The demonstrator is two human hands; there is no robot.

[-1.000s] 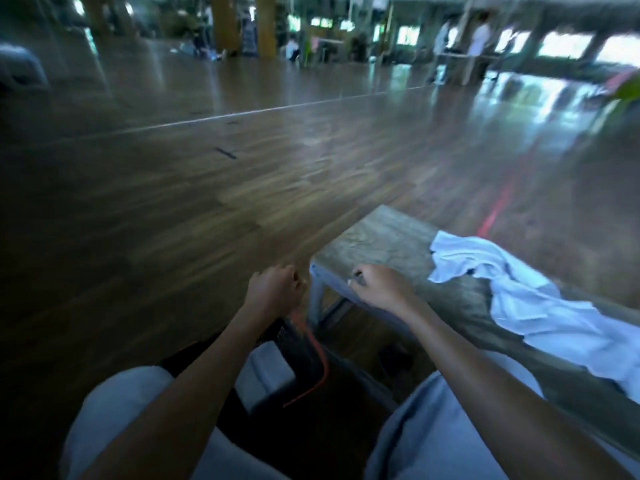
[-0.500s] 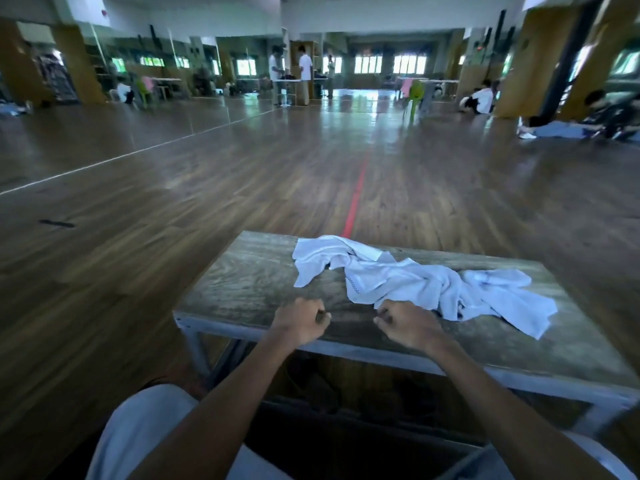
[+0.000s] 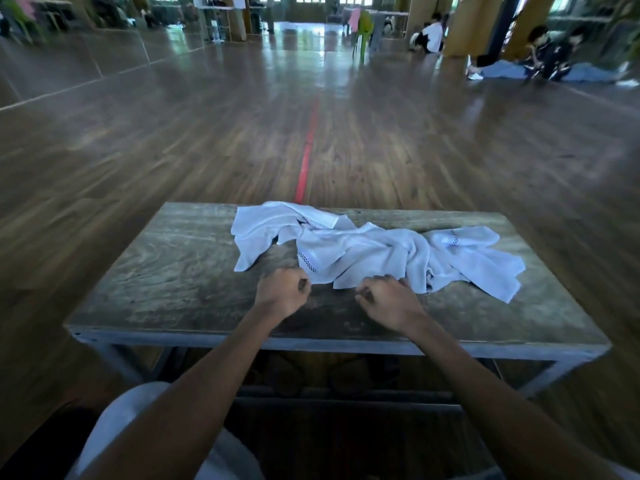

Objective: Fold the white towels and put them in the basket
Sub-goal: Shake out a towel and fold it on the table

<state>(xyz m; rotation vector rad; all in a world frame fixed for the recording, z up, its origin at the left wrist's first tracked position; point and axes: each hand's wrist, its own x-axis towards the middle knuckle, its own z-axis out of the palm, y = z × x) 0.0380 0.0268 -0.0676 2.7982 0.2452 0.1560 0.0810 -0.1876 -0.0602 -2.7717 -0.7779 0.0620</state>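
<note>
Lying curled and empty at 7 o'clock on the counter [image 3: 166, 271] is the left hand [image 3: 282, 292]; the right hand [image 3: 389, 301] is curled at the hem of the white towels [image 3: 363, 251] heaped at 1 o'clock, pinch unclear. Tangled layers lifted together may be dragged off.

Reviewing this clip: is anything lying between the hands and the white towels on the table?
Nothing visible does. The left hand and right hand sit at the near edge of the white towels, with only bare table around them. No basket is in view, so that path cannot be judged.
</note>
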